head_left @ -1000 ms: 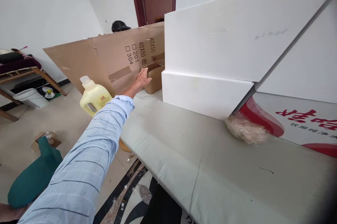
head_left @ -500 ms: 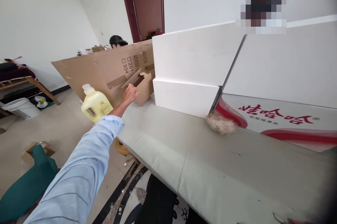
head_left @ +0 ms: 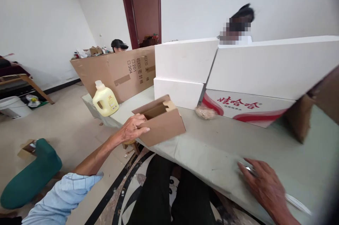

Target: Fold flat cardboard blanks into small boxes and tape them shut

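My left hand (head_left: 134, 128) grips the near left wall of a small open cardboard box (head_left: 165, 126), fingers over its rim and thumb outside. The box is tilted near the table's front edge, its contents hidden from me. My right hand (head_left: 265, 182) is low over the table at the right, its fingers curled round a small shiny metal object (head_left: 250, 170) whose kind I cannot make out. Beside that wrist lies a thin white strip (head_left: 298, 204). A pale yellow jug-shaped bottle with a handle (head_left: 107, 99) stands beyond my left hand.
White boxes (head_left: 182, 61) and a red-printed white carton (head_left: 238, 107) line the table's back. A large brown carton (head_left: 119, 73) stands behind the bottle. Near the carton lies a clear-wrapped bundle (head_left: 206, 112). Two people are partly visible behind the boxes. A green-covered seat (head_left: 31, 179) is left.
My left hand has brought the small cardboard box from beside the large carton toward me and to the right. My right hand has come into view at the right with a shiny object.
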The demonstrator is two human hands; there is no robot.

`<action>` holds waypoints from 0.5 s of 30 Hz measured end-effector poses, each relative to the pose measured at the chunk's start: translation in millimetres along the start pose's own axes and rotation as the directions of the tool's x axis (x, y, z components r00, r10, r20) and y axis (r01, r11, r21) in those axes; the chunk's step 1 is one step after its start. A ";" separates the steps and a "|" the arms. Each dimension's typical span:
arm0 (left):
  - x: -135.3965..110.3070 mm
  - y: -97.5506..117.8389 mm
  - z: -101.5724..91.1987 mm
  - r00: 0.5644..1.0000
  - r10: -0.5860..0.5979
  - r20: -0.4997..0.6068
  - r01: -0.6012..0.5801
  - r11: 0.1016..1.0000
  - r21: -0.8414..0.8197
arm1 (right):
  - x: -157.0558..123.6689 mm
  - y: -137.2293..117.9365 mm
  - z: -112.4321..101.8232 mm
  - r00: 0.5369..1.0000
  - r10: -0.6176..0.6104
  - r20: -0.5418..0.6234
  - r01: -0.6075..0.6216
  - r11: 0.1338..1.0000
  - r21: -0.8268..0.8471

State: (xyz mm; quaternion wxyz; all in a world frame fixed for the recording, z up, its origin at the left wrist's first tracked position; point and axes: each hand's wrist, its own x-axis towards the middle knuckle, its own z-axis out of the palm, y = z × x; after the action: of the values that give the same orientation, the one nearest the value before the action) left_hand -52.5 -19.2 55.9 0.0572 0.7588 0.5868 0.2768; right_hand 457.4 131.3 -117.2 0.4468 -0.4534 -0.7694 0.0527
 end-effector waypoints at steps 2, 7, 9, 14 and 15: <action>4.3 24.4 13.3 0.982 0.168 0.086 -0.168 0.986 -0.012 | 5.2 -42.8 -9.7 1.000 -0.016 0.017 0.015 0.998 0.068; 10.2 66.4 39.2 0.888 0.386 0.251 -0.401 0.916 0.009 | 21.3 -142.7 -51.2 0.963 -0.264 0.054 0.255 0.957 0.141; 9.0 73.9 45.2 0.868 0.415 0.274 -0.439 0.898 0.028 | 26.6 -165.6 -63.0 0.898 -0.422 0.128 0.411 0.906 0.105; 4.5 73.4 47.3 0.863 0.413 0.290 -0.459 0.882 0.110 | 32.3 -179.7 -55.2 0.691 -0.620 0.371 0.624 0.771 0.128; 3.7 71.0 45.4 0.867 0.402 0.295 -0.454 0.881 0.132 | 33.5 -179.2 -50.9 0.665 -0.628 0.403 0.637 0.759 0.131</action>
State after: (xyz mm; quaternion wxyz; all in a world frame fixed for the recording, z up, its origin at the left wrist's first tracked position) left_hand 31.2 -26.6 48.3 -0.0053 0.9018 0.4148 0.1214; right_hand 371.9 35.2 21.6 0.2542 -0.1402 -0.9568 -0.0165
